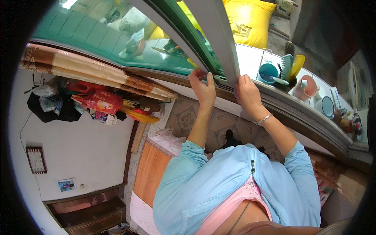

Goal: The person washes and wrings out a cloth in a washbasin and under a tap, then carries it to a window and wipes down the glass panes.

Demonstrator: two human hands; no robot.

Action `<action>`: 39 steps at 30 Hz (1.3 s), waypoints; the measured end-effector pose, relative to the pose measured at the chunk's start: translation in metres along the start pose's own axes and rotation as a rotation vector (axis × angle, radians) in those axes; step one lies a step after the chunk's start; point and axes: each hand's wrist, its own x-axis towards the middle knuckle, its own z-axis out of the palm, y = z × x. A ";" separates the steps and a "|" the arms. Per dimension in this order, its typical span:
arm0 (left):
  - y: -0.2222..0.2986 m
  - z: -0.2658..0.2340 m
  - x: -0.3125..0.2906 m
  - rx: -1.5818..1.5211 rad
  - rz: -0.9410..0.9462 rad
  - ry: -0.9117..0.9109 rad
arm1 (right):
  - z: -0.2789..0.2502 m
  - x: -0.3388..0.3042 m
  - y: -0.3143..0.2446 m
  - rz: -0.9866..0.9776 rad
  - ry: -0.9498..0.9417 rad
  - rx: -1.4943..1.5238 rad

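Note:
A sliding window sash with a pale metal frame (pixel 219 33) stands upright in front of me, beside a second sash with greenish glass (pixel 94 35). My right hand (pixel 248 94) grips the edge of the pale sash near its bottom, fingers pressed together, a silver bangle at the wrist. To its left, my left hand (pixel 204 91) is raised against the foot of the green-glass sash. Its thumb and forefinger are apart, with nothing seen between them; the other fingers are partly hidden. Below both hands runs the window track (pixel 274 92).
On the white-tiled ledge outside stand a teal cup (pixel 268 73), a pink cup (pixel 304 87), a white mug (pixel 325 106) and combs and brushes (pixel 286 64). A yellow sack (pixel 250 23) lies behind. Patterned curtain (pixel 94 74) and hanging bags (pixel 102 102) are at left, a wooden-topped cabinet (pixel 152 168) below.

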 end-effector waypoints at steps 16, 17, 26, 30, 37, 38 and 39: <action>0.013 -0.006 -0.022 0.013 -0.044 -0.046 | 0.031 0.021 -0.032 0.038 -0.078 0.029; 0.012 -0.004 -0.024 0.076 0.016 -0.010 | 0.037 0.023 -0.031 0.064 -0.095 -0.026; 0.053 -0.002 -0.020 0.125 0.292 0.114 | 0.075 0.048 -0.056 0.152 0.059 0.256; 0.072 0.011 -0.039 0.148 0.316 0.015 | 0.018 0.034 -0.013 0.082 -0.318 0.330; 0.048 0.016 -0.073 0.207 0.293 -0.192 | -0.102 -0.125 0.051 0.347 -0.204 1.202; 0.044 0.018 -0.079 0.224 0.282 -0.220 | -0.132 -0.151 0.057 0.432 -0.063 1.174; 0.039 0.021 -0.085 0.218 0.275 -0.257 | -0.162 -0.177 0.068 0.507 0.063 1.105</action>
